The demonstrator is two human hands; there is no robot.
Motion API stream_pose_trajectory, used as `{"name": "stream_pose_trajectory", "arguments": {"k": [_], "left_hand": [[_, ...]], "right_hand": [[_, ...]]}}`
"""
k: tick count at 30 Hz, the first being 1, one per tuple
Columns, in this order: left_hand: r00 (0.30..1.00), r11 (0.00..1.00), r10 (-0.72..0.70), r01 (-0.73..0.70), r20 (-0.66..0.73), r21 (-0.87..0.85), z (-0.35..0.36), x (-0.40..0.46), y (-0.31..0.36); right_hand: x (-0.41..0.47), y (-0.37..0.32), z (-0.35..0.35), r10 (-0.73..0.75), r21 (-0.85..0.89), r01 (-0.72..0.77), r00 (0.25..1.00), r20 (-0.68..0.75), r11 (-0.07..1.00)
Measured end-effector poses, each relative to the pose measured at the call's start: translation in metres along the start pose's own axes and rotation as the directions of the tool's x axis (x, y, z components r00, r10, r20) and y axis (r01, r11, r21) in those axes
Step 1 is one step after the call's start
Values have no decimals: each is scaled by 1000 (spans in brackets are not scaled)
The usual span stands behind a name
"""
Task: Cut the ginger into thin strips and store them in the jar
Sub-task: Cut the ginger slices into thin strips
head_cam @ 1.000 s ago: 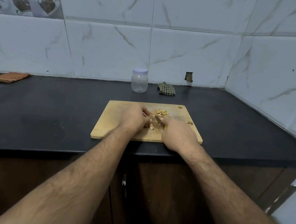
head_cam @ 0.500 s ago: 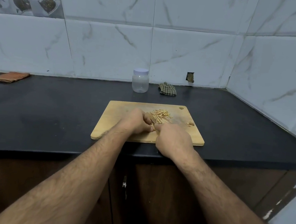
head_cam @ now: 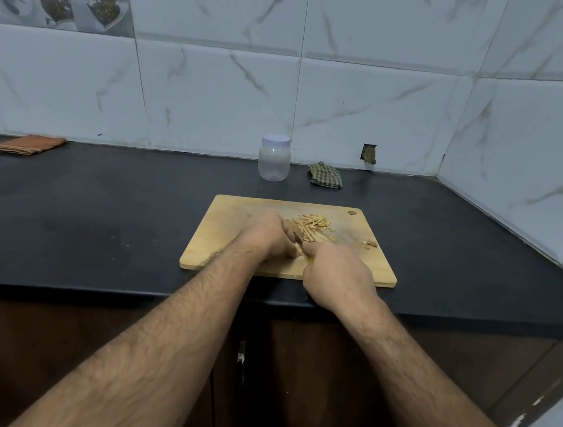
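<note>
A wooden cutting board (head_cam: 231,219) lies on the black counter. On its far right part is a pile of thin ginger strips (head_cam: 311,228), with a small ginger scrap (head_cam: 370,244) further right. My left hand (head_cam: 271,234) has its fingers curled down on a ginger piece that is mostly hidden. My right hand (head_cam: 334,273) grips a knife with a yellowish handle; only a bit of the blade (head_cam: 298,239) shows between the hands. A clear plastic jar (head_cam: 274,159) with a white lid on stands behind the board near the wall.
A green checked cloth (head_cam: 325,175) lies right of the jar. An orange folded cloth (head_cam: 27,144) sits at the far left by the wall. Tiled walls close the back and right side. Cabinet doors are below the counter edge.
My right hand has drawn back toward me along the board, and the blade has come closer to my left hand. The strip pile looks a little larger.
</note>
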State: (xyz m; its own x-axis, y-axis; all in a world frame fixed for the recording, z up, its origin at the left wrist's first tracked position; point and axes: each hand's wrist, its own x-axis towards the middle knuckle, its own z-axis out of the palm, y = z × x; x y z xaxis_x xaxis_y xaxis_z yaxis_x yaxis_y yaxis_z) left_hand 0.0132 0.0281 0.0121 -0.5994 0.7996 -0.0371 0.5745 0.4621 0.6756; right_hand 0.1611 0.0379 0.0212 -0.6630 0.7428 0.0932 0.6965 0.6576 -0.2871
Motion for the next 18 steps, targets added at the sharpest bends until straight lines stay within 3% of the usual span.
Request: {"name": "stream_pose_trajectory", "arguments": {"k": [18], "left_hand": [[998,998,-55,55,4,-2,-2,2,-1]], "right_hand": [[-28,-1,3,34,-36,-32,998,49,999]]}}
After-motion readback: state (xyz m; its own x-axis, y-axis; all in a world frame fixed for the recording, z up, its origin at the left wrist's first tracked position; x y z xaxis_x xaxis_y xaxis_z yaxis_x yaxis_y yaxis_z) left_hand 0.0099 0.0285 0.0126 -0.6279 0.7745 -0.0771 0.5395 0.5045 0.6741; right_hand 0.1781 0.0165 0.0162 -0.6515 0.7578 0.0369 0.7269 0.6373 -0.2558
